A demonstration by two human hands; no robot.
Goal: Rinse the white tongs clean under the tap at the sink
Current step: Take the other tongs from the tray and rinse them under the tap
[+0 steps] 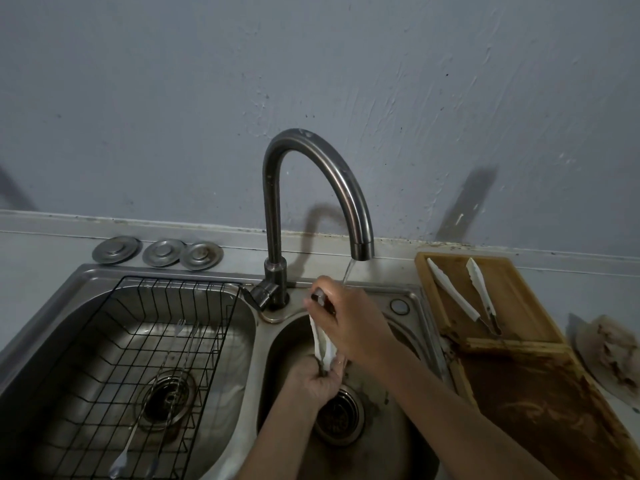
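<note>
1. Sink of brushed stainless steel [410, 296], with two basins: the rinsing goes on in the right-hand basin, above its round drain strainer [341, 415]. The left basin holds a black wire rack [114, 341] with a few thin metal utensils lying in it.
2. Wooden chopping board, brown and stained [540, 393], lies on the counter just right of the sink. A second pair of white tongs [464, 296] rests on its far end, spread apart and well clear of the water. I judge this pair is not being rinsed now; whether it is already clean I cannot tell.
3. Curved steel tap [311, 168] is running. A thin stream [347, 271] falls from the spout onto the back of the right hand.
4. Right hand [349, 323] grips the dark hinge end of the white plastic tongs [323, 344], fingers curled round it.
5. Left hand [317, 379] closes round the lower tips of the tongs, low in the basin, apparently rubbing them.
6. Judgement: the rinse is midway. The tongs sit slightly left of and below the stream, so they likely need shifting under it; shutting off the tap and setting them down remain.
</note>
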